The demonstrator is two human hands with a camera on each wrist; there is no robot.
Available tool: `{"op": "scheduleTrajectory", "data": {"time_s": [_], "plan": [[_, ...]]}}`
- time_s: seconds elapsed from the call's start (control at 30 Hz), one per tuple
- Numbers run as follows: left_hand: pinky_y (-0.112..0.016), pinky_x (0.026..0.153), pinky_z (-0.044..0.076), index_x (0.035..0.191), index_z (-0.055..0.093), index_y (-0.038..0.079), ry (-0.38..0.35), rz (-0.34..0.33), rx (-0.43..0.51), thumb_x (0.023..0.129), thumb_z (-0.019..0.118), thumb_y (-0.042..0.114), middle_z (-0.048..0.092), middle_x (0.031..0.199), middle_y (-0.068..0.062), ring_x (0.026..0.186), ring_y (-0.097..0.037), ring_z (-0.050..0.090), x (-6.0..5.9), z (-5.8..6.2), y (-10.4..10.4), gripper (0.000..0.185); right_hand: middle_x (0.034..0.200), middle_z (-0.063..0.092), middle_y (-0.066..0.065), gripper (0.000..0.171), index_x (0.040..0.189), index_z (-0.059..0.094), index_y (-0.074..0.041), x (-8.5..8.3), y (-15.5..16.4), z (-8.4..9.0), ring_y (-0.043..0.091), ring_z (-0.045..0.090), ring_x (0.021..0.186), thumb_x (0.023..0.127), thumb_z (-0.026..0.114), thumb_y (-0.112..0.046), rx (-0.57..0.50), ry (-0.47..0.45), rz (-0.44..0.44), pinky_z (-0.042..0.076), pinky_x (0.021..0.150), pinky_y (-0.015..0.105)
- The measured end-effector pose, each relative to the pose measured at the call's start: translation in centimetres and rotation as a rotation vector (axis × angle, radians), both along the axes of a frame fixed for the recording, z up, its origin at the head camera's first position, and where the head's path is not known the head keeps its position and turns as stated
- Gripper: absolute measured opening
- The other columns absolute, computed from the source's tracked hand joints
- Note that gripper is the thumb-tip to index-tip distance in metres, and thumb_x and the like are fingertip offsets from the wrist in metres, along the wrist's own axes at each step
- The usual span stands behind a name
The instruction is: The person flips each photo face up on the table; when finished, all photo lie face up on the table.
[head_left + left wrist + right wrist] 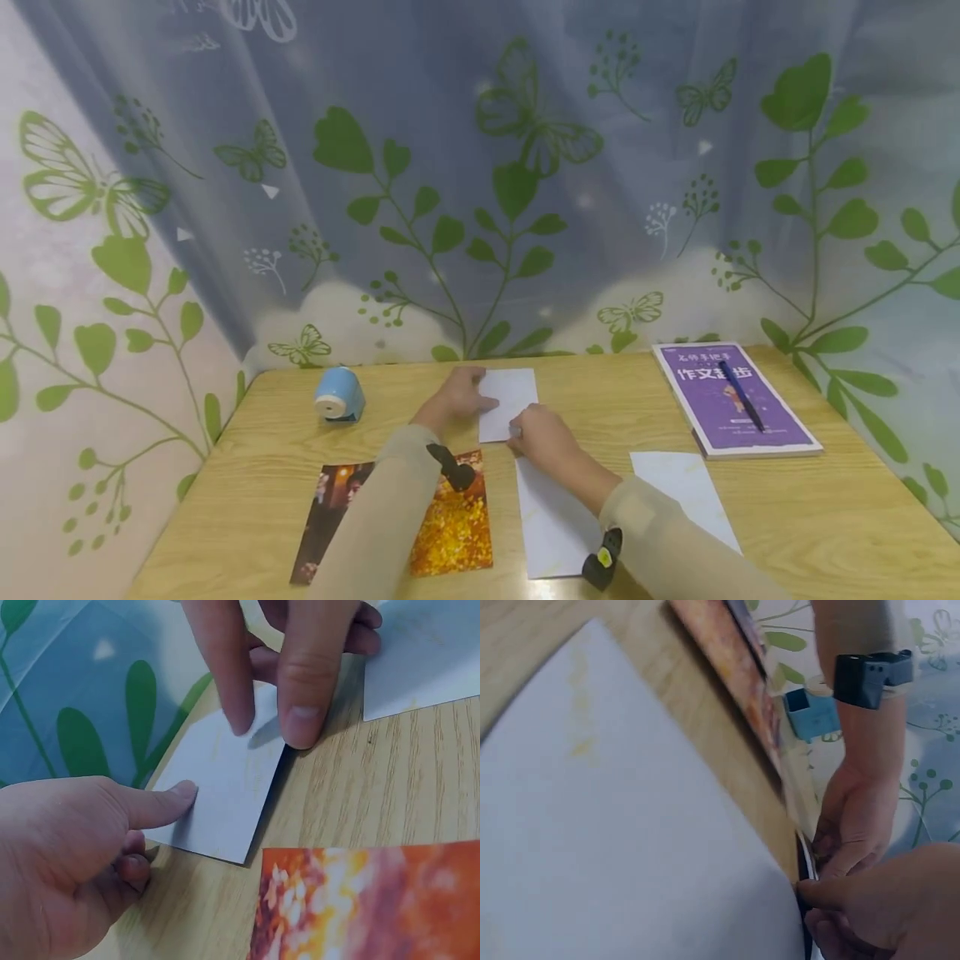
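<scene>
Three views of one small desk
Head camera looks forward and down over the wooden table (pixel 825 500); both wrist cameras sit close and low, sharing the small white card (pixel 217 787) and orange photo (pixel 375 904)

A: Any print legible in the scene?

B: Only on the purple book (pixel 731 402) at the far right of the table (pixel 825 517). White Chinese characters on its cover read "作文" and then further characters partly hidden under the pen (pixel 741 395) lying across it. A smaller line above them is too fine to read.

A: The photo (pixel 450 521) near left, the white sheets?

B: No lettering can be made out on either.
</scene>
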State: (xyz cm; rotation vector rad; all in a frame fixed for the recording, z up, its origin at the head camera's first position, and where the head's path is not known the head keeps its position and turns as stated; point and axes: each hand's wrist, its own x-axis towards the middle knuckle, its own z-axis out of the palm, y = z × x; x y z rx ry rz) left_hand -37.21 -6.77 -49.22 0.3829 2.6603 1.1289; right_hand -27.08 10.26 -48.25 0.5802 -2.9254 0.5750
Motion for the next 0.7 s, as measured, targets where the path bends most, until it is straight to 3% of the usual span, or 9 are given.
{"op": "scheduleTrajectory", "data": {"time_s": [0.1,0.23,0.3,0.4,0.5,0.6,0.7], "plan": [[-0.049,0.118,0.032,0.144,0.043,-0.01,-0.007,-0.01,-0.037,0.084,0.08,0.019,0.045,0.148,-0.028,0.142,-0.043,0.038,0.1,0.3,0.0,0.076,0.068,0.059,0.003,0.011,0.074,0.077,-0.007,0.3,0.0,-0.5,0.013,0.047,0.066,0.084,0.077,-0.008,0.109,0.124,0.072,0.048,0.058,0.026],[-0.051,0.119,0.029,0.146,0.042,-0.008,-0.016,-0.009,-0.061,0.083,0.08,0.024,0.043,0.15,-0.028,0.144,-0.045,0.032,0.1,0.7,0.0,0.08,0.08,0.055,0.006,0.009,0.077,0.077,-0.008,0.6,0.0,-0.8,0.015,0.055,0.069,0.083,0.075,-0.001,0.2,0.248,0.086,0.054,0.058,0.024],[-0.052,0.119,0.029,0.147,0.041,-0.008,-0.041,0.007,-0.017,0.085,0.078,0.026,0.041,0.151,-0.029,0.144,-0.045,0.033,0.1,0.6,-0.2,0.079,0.087,0.056,0.008,0.008,0.082,0.076,-0.006,0.7,-0.1,-0.8,0.018,0.06,0.073,0.084,0.074,0.001,0.216,0.286,0.073,0.056,0.06,0.024],[-0.05,0.115,0.037,0.148,0.04,-0.006,-0.107,0.081,0.147,0.092,0.071,0.029,0.044,0.15,-0.026,0.14,-0.041,0.041,-0.2,0.0,-0.9,0.073,0.094,0.061,0.01,0.009,0.088,0.075,-0.004,1.0,-0.2,-0.4,0.022,0.063,0.08,0.087,0.07,0.004,0.16,0.325,0.039,0.058,0.066,0.027],[-0.038,0.094,0.052,0.146,0.043,-0.007,-0.195,0.161,0.403,0.099,0.062,0.024,0.059,0.133,-0.02,0.116,-0.029,0.061,-0.7,-0.8,-1.8,0.06,0.091,0.064,0.011,0.009,0.088,0.071,-0.003,1.3,-0.3,0.1,0.023,0.064,0.081,0.088,0.067,0.005,0.064,0.398,0.006,0.058,0.066,0.029],[-0.026,0.07,0.048,0.141,0.048,-0.01,-0.296,0.177,0.618,0.103,0.054,0.019,0.065,0.106,-0.008,0.084,-0.015,0.06,-1.0,-1.3,-2.4,0.047,0.083,0.063,0.011,0.008,0.084,0.066,-0.003,1.5,-0.2,0.7,0.023,0.064,0.073,0.089,0.067,0.004,-0.034,0.502,-0.018,0.057,0.062,0.031],[-0.023,0.063,0.044,0.138,0.049,-0.012,-0.353,0.158,0.724,0.105,0.049,0.016,0.064,0.098,-0.004,0.078,-0.011,0.057,-1.0,-1.1,-2.4,0.043,0.079,0.064,0.011,0.004,0.088,0.066,-0.001,1.5,0.0,1.3,0.022,0.065,0.067,0.09,0.067,0.001,-0.138,0.563,-0.036,0.056,0.057,0.029]]}}
